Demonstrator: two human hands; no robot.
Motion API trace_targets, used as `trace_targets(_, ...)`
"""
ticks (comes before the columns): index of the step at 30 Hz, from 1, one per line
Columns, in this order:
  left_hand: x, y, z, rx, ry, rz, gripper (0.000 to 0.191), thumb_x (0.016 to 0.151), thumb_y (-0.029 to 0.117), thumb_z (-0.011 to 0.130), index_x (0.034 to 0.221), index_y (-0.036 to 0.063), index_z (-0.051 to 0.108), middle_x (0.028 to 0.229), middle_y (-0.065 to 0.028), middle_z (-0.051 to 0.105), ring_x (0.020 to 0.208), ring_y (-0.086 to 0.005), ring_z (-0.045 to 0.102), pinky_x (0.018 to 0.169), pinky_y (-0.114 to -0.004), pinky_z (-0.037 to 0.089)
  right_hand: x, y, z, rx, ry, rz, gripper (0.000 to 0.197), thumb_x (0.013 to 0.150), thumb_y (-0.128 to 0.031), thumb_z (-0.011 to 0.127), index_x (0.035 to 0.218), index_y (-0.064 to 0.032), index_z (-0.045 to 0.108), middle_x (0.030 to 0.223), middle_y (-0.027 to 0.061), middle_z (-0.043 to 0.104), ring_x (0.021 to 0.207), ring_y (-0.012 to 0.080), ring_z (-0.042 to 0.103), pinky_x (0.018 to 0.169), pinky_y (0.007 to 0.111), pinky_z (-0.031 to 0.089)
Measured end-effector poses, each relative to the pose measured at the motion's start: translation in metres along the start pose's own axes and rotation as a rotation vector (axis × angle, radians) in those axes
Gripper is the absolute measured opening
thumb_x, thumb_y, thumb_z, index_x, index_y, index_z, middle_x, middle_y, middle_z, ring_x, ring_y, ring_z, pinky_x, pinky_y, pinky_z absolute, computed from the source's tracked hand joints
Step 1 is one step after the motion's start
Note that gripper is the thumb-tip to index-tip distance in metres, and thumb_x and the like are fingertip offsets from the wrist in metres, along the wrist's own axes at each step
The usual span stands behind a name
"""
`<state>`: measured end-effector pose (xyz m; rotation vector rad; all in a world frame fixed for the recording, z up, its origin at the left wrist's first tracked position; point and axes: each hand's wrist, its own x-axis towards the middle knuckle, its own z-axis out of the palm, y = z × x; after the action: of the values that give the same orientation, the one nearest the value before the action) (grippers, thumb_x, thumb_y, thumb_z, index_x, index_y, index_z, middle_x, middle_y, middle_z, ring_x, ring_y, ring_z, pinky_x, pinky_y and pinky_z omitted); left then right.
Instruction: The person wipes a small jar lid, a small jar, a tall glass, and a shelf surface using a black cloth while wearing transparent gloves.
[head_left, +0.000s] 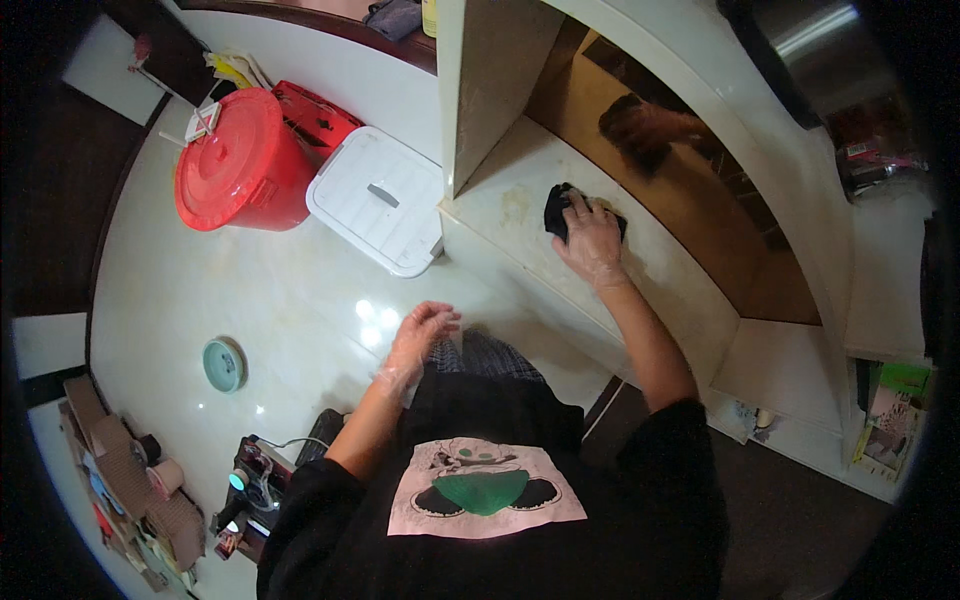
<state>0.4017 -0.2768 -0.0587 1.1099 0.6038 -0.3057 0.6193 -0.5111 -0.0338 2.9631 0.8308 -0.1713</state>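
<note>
My right hand (592, 238), in a thin clear glove, presses a black cloth (556, 208) flat on the pale shelf board (517, 169) of a cabinet. Brownish stains (514, 204) mark the board to the left of the cloth, and others show by my fingers. Behind the shelf, a brown glossy back panel (675, 195) reflects the hand and cloth. My left hand (421, 336), gloved in the same clear film, hangs over my lap with its fingers loosely bent and apart. Nothing is seen in it.
Left of the cabinet stand a white lidded storage box (360, 195) and a red lidded bucket (247, 165), with a red case (319, 120) behind. A pale green bowl (224, 365) rests on the glossy floor (300, 300). Cardboard pieces (124, 465) and electronic devices (259, 480) lie lower left.
</note>
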Motion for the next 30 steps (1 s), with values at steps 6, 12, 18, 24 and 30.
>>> trace_targets(6,0.013,0.016,0.024,0.023,0.015,0.080,0.021,0.092,0.022,0.056,0.105,0.0044,0.054,0.106,-0.0116,0.063,0.097,-0.0226,0.061,0.087,-0.034,0.048,0.001,0.026,0.017,0.155,0.070,-0.277,0.058,0.079,-0.023,0.065,0.131,-0.0032,0.046,0.145,0.0094,0.034,0.137,0.0287,0.024,0.112,0.044,0.020)
trace_targets(12,0.018,-0.001,0.032,-0.020,-0.010,0.035,0.019,0.093,0.022,0.055,0.103,0.0061,0.056,0.105,-0.0100,0.064,0.097,-0.0212,0.061,0.087,-0.034,0.047,0.061,0.031,0.038,0.221,0.264,-0.182,0.050,0.083,-0.016,0.061,0.128,0.0001,0.047,0.143,0.0123,0.035,0.135,0.0295,0.028,0.112,0.041,0.024)
trace_targets(18,0.018,-0.009,0.034,-0.022,-0.010,0.055,0.019,0.092,0.021,0.056,0.103,0.0059,0.057,0.104,-0.0104,0.064,0.096,-0.0212,0.062,0.085,-0.034,0.047,0.079,0.025,0.046,0.400,0.332,-0.140,0.046,0.082,-0.022,0.061,0.119,0.0050,0.053,0.126,0.0229,0.051,0.121,0.0361,0.044,0.105,0.042,0.034)
trace_targets(24,0.023,-0.004,0.030,-0.009,0.030,0.079,0.021,0.093,0.021,0.055,0.104,0.0034,0.055,0.106,-0.0120,0.063,0.097,-0.0235,0.062,0.086,-0.035,0.048,-0.045,-0.034,0.034,0.416,0.034,-0.419,0.062,0.073,-0.010,0.065,0.131,-0.0028,0.045,0.142,0.0113,0.039,0.133,0.0278,0.032,0.111,0.038,0.026)
trace_targets(30,0.013,-0.002,0.025,-0.023,0.087,0.077,0.022,0.093,0.022,0.055,0.104,0.0030,0.055,0.105,-0.0118,0.063,0.097,-0.0232,0.061,0.087,-0.035,0.047,0.038,-0.019,0.032,0.369,0.241,-0.268,0.057,0.074,-0.003,0.059,0.130,-0.0018,0.046,0.140,0.0116,0.041,0.131,0.0308,0.034,0.112,0.041,0.024)
